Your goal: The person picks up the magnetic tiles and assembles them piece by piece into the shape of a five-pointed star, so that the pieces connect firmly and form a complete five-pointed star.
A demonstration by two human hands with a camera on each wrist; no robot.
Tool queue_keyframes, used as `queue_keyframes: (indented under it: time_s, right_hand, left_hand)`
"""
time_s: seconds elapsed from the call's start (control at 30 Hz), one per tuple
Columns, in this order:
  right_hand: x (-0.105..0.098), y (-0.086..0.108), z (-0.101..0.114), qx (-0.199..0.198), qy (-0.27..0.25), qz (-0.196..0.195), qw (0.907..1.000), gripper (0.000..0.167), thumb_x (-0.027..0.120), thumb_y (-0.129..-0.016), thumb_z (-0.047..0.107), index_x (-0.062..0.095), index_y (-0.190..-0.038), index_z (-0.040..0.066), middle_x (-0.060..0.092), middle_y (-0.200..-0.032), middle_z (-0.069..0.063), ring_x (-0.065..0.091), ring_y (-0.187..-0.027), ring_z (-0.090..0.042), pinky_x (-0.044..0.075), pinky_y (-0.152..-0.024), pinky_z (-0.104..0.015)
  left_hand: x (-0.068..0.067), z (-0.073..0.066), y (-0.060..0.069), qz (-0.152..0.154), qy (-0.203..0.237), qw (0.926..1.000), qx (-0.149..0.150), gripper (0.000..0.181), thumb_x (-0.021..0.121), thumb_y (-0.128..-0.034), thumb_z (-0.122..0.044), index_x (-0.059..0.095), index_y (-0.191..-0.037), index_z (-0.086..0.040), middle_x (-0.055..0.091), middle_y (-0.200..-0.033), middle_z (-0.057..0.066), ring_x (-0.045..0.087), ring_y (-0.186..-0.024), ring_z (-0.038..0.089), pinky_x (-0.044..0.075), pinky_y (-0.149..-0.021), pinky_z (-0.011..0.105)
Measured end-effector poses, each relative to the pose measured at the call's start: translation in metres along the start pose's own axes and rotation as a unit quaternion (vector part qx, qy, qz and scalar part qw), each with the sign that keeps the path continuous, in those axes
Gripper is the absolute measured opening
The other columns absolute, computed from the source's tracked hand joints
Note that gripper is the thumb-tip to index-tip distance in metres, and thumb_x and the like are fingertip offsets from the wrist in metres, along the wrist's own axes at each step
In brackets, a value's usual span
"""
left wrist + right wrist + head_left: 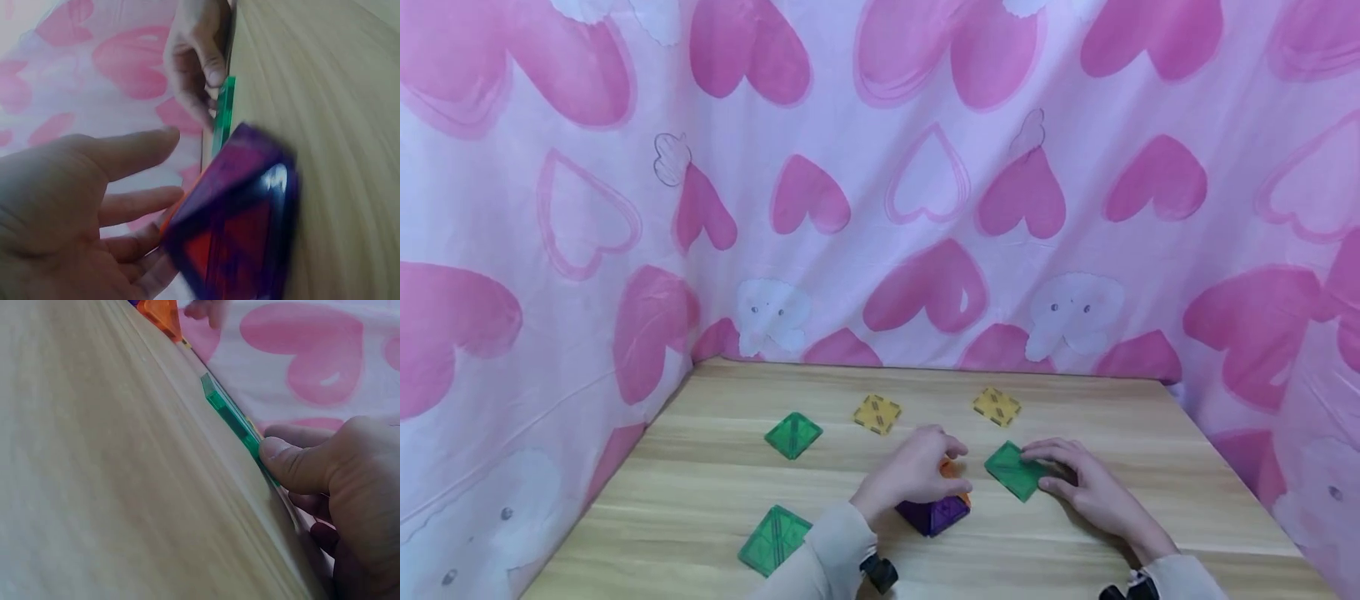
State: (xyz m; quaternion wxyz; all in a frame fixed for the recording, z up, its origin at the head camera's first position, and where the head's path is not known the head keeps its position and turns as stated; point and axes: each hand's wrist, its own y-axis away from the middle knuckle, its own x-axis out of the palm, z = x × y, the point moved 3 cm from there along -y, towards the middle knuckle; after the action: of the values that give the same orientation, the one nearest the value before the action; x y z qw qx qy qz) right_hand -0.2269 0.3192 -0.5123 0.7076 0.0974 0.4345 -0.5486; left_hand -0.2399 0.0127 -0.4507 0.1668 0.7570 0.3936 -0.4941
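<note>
A small pyramid-like shape of purple point(934, 517) and orange point(161, 315) translucent tiles stands on the table. My left hand point(912, 473) is just over and beside it, thumb and fingers apart; in the left wrist view, the fingertips reach behind the purple side point(244, 219), where any contact is hidden. To the right, a green square tile point(1011, 472) lies on the table. My right hand point(1093, 490) pinches this tile at its right corner, the thumb point(281, 456) against its near edge and fingers on the far side.
Two yellow square tiles point(877, 414) point(997, 407) lie toward the back of the wooden table point(700, 467). On the left are two more green tiles, one farther back point(793, 435) and one nearer point(774, 540), partly behind my left sleeve. A heart-patterned curtain point(925, 183) encloses the back and sides.
</note>
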Motion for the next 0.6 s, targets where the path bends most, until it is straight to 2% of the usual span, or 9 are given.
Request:
queue_keyframes:
  time_s: [0.13,0.33,0.5,0.6]
  right_hand:
    - [0.003,-0.004,0.001,-0.009,-0.005,-0.020,0.9997,0.041,0.084,-0.099,0.012,0.076,-0.138,0.023,0.073,-0.141,0.002,0.059,-0.131,-0.010,0.031,-0.110,-0.006]
    - [0.006,-0.006,0.001,-0.017,-0.004,-0.019,0.9997,0.044,0.087,-0.096,0.017,0.076,-0.139,0.021,0.073,-0.139,0.001,0.060,-0.130,-0.012,0.032,-0.110,-0.006]
    - [0.002,-0.003,0.003,-0.007,-0.002,-0.014,0.9999,0.047,0.088,-0.096,0.022,0.075,-0.141,0.023,0.072,-0.141,0.004,0.060,-0.131,-0.012,0.032,-0.109,-0.006]
    - [0.001,-0.003,0.004,-0.011,0.001,-0.021,0.9997,0.046,0.089,-0.095,0.022,0.076,-0.139,0.023,0.073,-0.139,0.005,0.062,-0.129,-0.013,0.033,-0.109,-0.006]
  left_hand:
    - [0.010,-0.011,-0.013,-0.020,-0.038,0.9990,-0.015,0.043,0.093,-0.0936,-0.036,0.084,-0.128,-0.012,0.079,-0.116,-0.001,0.065,-0.111,0.013,0.054,-0.098,0.026]
    - [0.019,-0.017,-0.020,-0.065,-0.082,0.9921,-0.068,0.032,0.098,-0.0852,-0.037,0.089,-0.110,-0.018,0.079,-0.105,-0.007,0.062,-0.102,0.019,0.052,-0.094,0.032]
    - [0.027,-0.016,-0.025,-0.074,-0.068,0.9913,-0.084,0.023,0.098,-0.0799,-0.031,0.092,-0.100,-0.022,0.081,-0.102,-0.011,0.062,-0.100,0.019,0.051,-0.095,0.033]
    - [0.031,-0.014,-0.028,-0.074,-0.058,0.9913,-0.093,0.019,0.098,-0.0802,-0.027,0.092,-0.097,-0.023,0.081,-0.102,-0.014,0.062,-0.100,0.018,0.051,-0.097,0.031]
